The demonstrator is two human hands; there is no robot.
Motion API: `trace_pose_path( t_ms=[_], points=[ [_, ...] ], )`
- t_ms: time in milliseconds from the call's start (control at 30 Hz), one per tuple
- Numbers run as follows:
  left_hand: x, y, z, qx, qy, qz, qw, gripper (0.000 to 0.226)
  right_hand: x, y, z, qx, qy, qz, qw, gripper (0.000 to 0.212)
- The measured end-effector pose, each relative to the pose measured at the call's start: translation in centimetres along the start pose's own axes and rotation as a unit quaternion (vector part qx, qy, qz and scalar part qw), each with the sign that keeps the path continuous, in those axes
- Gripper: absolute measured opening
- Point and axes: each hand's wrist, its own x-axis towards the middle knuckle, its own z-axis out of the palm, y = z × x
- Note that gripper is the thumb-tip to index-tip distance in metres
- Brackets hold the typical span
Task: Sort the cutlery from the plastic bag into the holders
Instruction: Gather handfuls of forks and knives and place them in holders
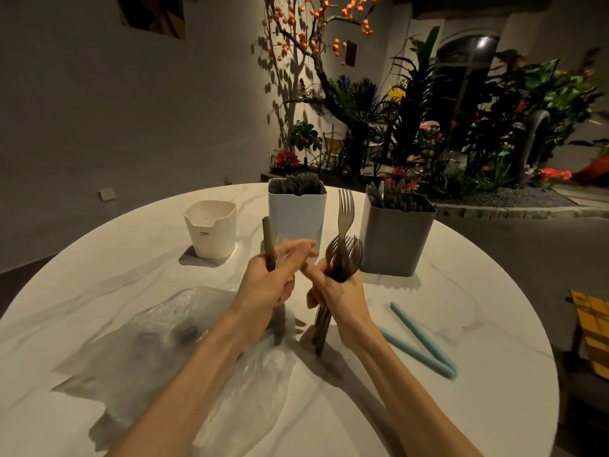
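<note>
Here, round marble table (461,308); crumpled clear plastic bag (158,344) at near left. Behind the hands: grey holder (395,242), light-blue holder (296,219), small white holder (211,230). Right hand (336,291) grips a bundle of brown forks (344,255), tines up; left hand (267,285) grips a single brown handle (267,242).

**Cutlery, bag and three holders**

A bundle of dark forks (342,258) stands tines-up, one raised above the rest. A dark handle (268,244) stands upright beside it. The clear plastic bag (158,344) lies crumpled. The white holder (296,216) and grey holder (395,239) hold cutlery; what the low cream holder (212,230) contains cannot be seen.
</note>
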Motion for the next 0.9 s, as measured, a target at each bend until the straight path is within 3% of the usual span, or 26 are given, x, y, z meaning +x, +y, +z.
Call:
trace_pose_path(
  t_ms=[200, 267, 333, 433, 633, 800, 900],
  points=[
    [-0.6, 0.0, 0.3, 0.025, -0.069, 0.024, 0.997, 0.049, 0.2, 0.5, 0.9, 0.007, 0.037, 0.053, 0.998, 0.019],
    [-0.5, -0.1, 0.4, 0.054, -0.056, 0.031, 0.997, 0.061, 0.2, 0.3, 1.0, -0.009, 0.043, 0.016, 0.999, 0.014],
    [-0.6, 0.0, 0.6, 0.086, -0.044, 0.045, 0.994, 0.067, 0.4, 0.6, 1.1, -0.078, 0.045, -0.057, 0.994, 0.022],
    [-0.9, 0.1, 1.2, 0.103, -0.027, 0.064, 0.992, 0.051, 0.4, 1.2, 1.6, -0.158, 0.047, -0.092, 0.982, 0.017],
    [-0.8, -0.1, 1.5, 0.086, 0.025, 0.072, 0.993, 0.008, -0.1, 0.8, 1.2, -0.08, 0.008, -0.052, 0.995, 0.023],
    [-0.1, -0.4, 0.5, 0.077, 0.044, 0.047, 0.995, 0.014, 0.0, 0.9, 1.3, -0.046, 0.012, -0.017, 0.999, 0.025],
    [0.1, -0.5, 0.3, 0.062, 0.043, 0.039, 0.996, 0.025, 0.0, 1.0, 1.3, -0.041, 0.011, -0.029, 0.999, 0.015]
  ],
)
